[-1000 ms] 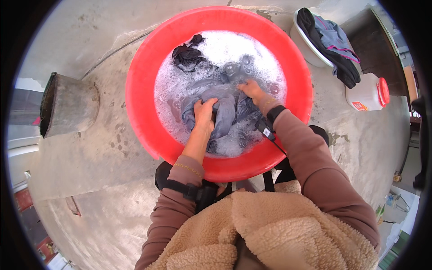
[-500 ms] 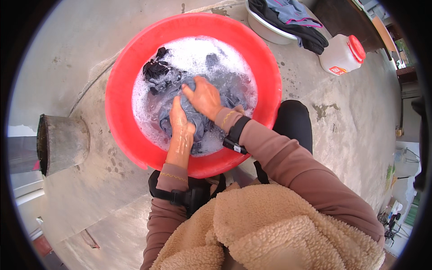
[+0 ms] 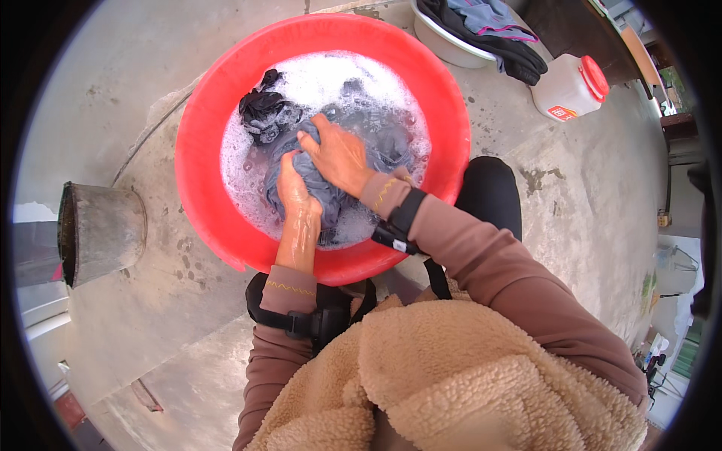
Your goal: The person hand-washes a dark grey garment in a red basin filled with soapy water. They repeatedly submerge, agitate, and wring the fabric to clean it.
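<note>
Soapy water fills the middle of a big red basin [image 3: 207, 143]. Both of my hands are in it, closed on a wet blue-grey garment [image 3: 314, 171] that is bunched up and partly under water. My left hand [image 3: 295, 189] grips its near left side, the wrist wet. From the right, my right hand [image 3: 337, 156] presses over the top of the same cloth, thumb and fingers curled into it. More grey cloth spreads under the suds to the right. A black wet cloth [image 3: 265, 113] floats at the basin's far left, apart from my hands.
At the far right a white tub [image 3: 447, 46] holds dark and grey-blue clothes, some hanging over its rim. Beside it stands a white plastic jar [image 3: 560, 89] with a red lid. To the left, a grey metal bucket [image 3: 113, 231] lies near the basin. My knee [image 3: 490, 197] touches the basin's right side.
My right hand has shifted slightly toward me on the garment, and its fingers sit a little differently. The left hand still grips the cloth. The whole view has tilted slightly.
</note>
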The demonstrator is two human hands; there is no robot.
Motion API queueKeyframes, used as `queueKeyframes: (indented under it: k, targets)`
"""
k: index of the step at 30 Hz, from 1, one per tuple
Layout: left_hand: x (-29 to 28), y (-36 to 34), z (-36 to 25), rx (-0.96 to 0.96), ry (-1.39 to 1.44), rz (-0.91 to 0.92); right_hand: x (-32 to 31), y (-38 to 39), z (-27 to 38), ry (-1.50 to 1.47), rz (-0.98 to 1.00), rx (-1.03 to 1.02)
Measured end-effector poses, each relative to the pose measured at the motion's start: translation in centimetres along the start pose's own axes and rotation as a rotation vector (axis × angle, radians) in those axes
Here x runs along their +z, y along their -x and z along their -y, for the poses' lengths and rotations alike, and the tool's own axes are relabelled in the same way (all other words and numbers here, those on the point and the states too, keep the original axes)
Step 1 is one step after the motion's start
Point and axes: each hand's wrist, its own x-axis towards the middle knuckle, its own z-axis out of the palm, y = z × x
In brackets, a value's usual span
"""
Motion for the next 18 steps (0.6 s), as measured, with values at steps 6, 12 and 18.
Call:
queueKeyframes:
  k: [6, 12, 18]
  targets:
    - [0.4, 0.5, -0.3, -0.045, -0.023, -0.084, 0.7, 1.8, 1.3, 0.071, -0.035, -0.095]
    - [-0.6, 0.1, -0.3, 0.004, 0.077, 0.218, 0.0, 1.1, 2.1, 0.029, -0.016, -0.174]
    - [0.4, 0.7, -0.3, -0.097, 0.016, 0.004, 0.7, -0.9, -0.7, 0.128, 0.142, 0.058]
